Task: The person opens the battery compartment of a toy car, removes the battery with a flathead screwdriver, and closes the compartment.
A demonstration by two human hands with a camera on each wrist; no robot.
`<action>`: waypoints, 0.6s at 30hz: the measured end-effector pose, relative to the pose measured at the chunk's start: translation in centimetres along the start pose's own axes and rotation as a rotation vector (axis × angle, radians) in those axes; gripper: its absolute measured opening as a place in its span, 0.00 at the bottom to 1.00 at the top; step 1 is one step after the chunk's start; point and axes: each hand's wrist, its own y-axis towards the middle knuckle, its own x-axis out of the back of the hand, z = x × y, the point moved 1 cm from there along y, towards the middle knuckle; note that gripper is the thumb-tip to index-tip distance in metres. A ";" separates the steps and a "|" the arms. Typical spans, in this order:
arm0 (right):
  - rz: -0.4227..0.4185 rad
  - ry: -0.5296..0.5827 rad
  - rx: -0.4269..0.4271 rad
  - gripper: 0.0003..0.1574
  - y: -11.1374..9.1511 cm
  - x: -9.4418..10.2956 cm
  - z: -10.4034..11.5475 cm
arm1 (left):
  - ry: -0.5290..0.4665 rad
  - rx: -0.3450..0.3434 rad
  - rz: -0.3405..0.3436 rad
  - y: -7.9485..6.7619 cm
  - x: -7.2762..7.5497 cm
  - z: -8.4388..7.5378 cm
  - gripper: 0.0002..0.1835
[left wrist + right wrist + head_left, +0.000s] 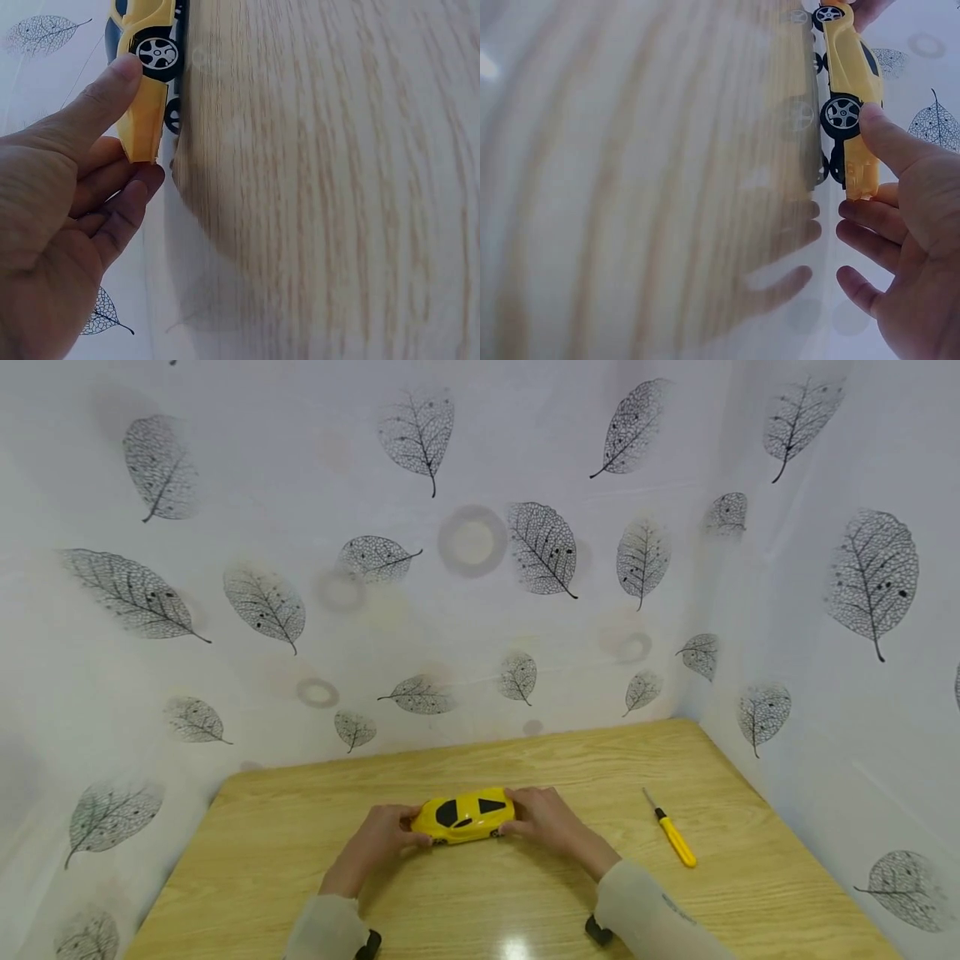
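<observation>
A yellow toy car (465, 820) with black windows is held between both hands, low over the wooden table. In the head view, my left hand (377, 842) grips its left end. The left wrist view has the thumb (120, 79) against the car's side near a silver-spoked wheel (157, 54), other fingers behind and under the end. At the opposite end my right hand (553, 825) pinches the car. Its thumb (889, 135) presses beside a wheel (844, 114) in the right wrist view. A narrow gap seems to separate the wheels from the tabletop there.
To the right on the wooden table (480, 893) lies a screwdriver (677, 842) with a yellow handle, its tip pointing away. White sheeting (465, 635) printed with dark leaves stands behind the table and along both sides.
</observation>
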 end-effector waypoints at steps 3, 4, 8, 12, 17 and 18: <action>-0.006 0.017 -0.010 0.40 -0.3 0.0 0.1 | 0.005 0.005 0.010 -0.1 0.0 -0.2 0.34; -0.007 0.024 -0.014 0.39 -0.4 0.0 0.2 | 0.013 0.003 0.012 -0.1 0.1 -0.2 0.34; 0.000 0.070 -0.050 0.40 -0.7 0.0 0.2 | 0.026 -0.002 0.027 -0.3 0.1 -0.5 0.33; 0.011 0.110 -0.076 0.42 -1.1 0.3 0.4 | 0.026 -0.008 0.037 -0.6 0.1 -0.7 0.33; 0.034 0.143 -0.107 0.44 -1.7 0.2 0.6 | 0.015 -0.038 0.040 -1.1 0.0 -0.7 0.33; 0.037 0.149 -0.111 0.45 -1.8 0.2 0.6 | 0.011 -0.041 0.041 -1.2 -0.1 -0.7 0.33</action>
